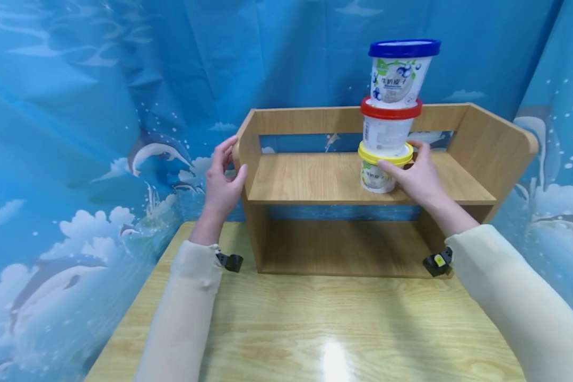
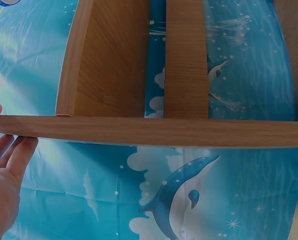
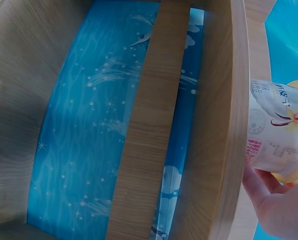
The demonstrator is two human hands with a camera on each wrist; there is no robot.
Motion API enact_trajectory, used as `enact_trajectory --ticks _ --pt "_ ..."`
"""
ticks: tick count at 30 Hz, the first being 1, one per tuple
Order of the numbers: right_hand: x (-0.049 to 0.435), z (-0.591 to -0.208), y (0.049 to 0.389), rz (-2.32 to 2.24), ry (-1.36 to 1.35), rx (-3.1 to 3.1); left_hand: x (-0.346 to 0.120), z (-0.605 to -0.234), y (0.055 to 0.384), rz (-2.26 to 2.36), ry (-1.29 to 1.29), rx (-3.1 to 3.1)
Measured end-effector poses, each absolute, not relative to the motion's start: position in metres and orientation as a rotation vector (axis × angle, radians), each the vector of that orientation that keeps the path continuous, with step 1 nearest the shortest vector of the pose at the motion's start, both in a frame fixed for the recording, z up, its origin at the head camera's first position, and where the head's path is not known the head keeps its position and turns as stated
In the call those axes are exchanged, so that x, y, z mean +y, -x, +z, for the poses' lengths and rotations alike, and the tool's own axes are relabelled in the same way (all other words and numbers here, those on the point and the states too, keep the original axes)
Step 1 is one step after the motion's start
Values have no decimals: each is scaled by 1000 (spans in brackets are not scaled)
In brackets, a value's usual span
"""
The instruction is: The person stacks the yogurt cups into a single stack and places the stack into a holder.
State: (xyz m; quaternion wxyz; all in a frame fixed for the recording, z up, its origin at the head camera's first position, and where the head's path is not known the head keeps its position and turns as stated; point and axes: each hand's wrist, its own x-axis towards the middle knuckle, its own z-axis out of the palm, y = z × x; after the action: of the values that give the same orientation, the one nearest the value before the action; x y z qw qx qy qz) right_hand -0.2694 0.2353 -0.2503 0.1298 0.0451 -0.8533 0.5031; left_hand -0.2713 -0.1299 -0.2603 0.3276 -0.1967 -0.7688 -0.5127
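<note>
Three lidded tubs stand stacked on the upper shelf of a small wooden shelf unit (image 1: pixel 310 175). At the bottom is the yellow-lidded tub (image 1: pixel 378 177), above it the red-lidded tub (image 1: pixel 384 133), and on top the blue-lidded tub (image 1: pixel 399 79), leaning slightly right. My right hand (image 1: pixel 422 175) grips the yellow-lidded tub around its rim, thumb in front and fingers behind. In the right wrist view that tub (image 3: pixel 276 127) shows a flower print. My left hand (image 1: pixel 222 183) holds the unit's left side panel (image 2: pixel 154 131) by its edge, thumb on one face and fingers on the other.
The unit stands on a light wooden table (image 1: pixel 286 318). Its lower compartment (image 1: pixel 339 246) lies under the tubs, and its right side panel (image 1: pixel 494 148) rises beyond my right hand. A blue curtain (image 1: pixel 67 159) printed with dolphins hangs behind and at both sides.
</note>
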Motion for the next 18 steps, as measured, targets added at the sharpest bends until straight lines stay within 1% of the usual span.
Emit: enact_trajectory --ticks 4,8,15,18 --pt "236 -250 276 1461 -129 -2477 -133 -271 285 -1328 520 -2006" --pt "235 -249 283 1456 -122 -2477 -136 -275 291 -1331 539 -1992" --pt "235 -251 289 1456 -114 -2465 -135 -275 292 -1339 541 -1985" --pt "234 -251 289 1447 -117 -2472 -132 -269 283 -1342 533 -1997"
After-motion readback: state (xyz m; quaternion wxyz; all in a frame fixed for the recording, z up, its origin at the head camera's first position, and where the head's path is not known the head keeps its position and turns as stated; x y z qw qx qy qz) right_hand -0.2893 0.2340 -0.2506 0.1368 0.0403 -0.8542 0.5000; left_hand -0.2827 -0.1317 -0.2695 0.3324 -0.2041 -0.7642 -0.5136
